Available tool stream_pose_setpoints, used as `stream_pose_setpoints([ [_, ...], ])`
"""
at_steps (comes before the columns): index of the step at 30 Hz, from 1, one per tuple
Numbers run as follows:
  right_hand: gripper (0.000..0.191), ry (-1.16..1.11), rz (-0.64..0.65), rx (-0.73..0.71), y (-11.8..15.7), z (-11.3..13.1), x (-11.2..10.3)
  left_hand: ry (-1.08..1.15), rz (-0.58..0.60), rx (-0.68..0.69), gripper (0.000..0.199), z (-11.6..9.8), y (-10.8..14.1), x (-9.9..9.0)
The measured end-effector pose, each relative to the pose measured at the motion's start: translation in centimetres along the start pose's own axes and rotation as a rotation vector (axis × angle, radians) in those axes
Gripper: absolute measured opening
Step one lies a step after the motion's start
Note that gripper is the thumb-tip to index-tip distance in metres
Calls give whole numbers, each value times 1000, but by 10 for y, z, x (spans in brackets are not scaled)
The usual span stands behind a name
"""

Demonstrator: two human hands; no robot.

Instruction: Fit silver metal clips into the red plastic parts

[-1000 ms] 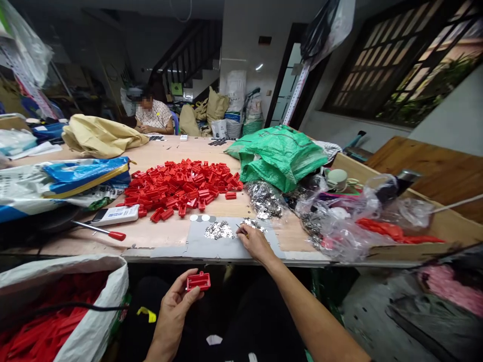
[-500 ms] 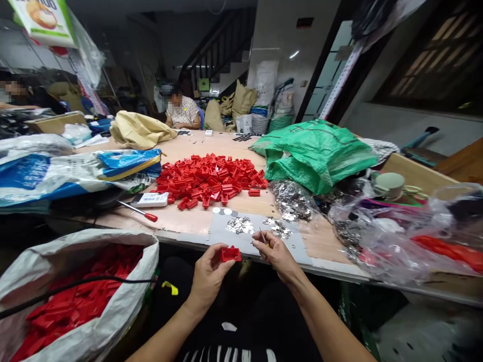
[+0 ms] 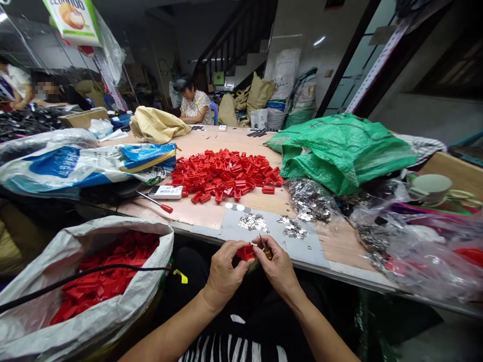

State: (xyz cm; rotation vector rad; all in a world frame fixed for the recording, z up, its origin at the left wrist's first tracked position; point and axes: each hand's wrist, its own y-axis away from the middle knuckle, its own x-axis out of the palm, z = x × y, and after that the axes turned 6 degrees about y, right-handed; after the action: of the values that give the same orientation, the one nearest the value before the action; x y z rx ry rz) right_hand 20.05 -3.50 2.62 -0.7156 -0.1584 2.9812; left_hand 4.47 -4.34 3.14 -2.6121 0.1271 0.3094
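Observation:
My left hand [image 3: 227, 269] grips a small red plastic box-shaped part [image 3: 246, 252] between thumb and fingers, just off the table's front edge. My right hand [image 3: 278, 264] is closed round a slim pointed tool [image 3: 267, 250] with a yellowish handle, its dark tip up. The right thumb and fingertips meet the red part's right side; whether they hold a small piece there I cannot make out. Just beyond the hands, a grey sheet [image 3: 234, 229] bears two small heaps of shiny metal pieces [image 3: 252, 222]. A big pile of similar red parts [image 3: 226, 173] lies farther back.
A white sack [image 3: 124, 306] of red parts stands open at left, a black cable across it. A red-handled screwdriver [image 3: 160, 203] lies near the table's front edge. Green sacking [image 3: 339, 146] and clear plastic bags [image 3: 407, 251] crowd the right. A person [image 3: 196, 105] sits across the table.
My hands have come together: the right hand has moved to the red part, which was held apart from it before. The view has shifted slightly left.

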Motion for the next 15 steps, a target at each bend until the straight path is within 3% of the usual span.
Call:
stream_pose_setpoints([
  [4,25,-97,64,17,-1,-1,0,35,23,-32,27,-1,-1,0],
  [7,33,-261,156,77,-3,-3,-4,142,8,-158,28,-1,-2,-1],
  [10,40,-354,170,155,-5,-4,-11,222,-20,-250,29,0,-3,-2],
  [15,44,-282,186,152,-6,-9,-22,215,-27,-271,29,5,-4,-2],
])
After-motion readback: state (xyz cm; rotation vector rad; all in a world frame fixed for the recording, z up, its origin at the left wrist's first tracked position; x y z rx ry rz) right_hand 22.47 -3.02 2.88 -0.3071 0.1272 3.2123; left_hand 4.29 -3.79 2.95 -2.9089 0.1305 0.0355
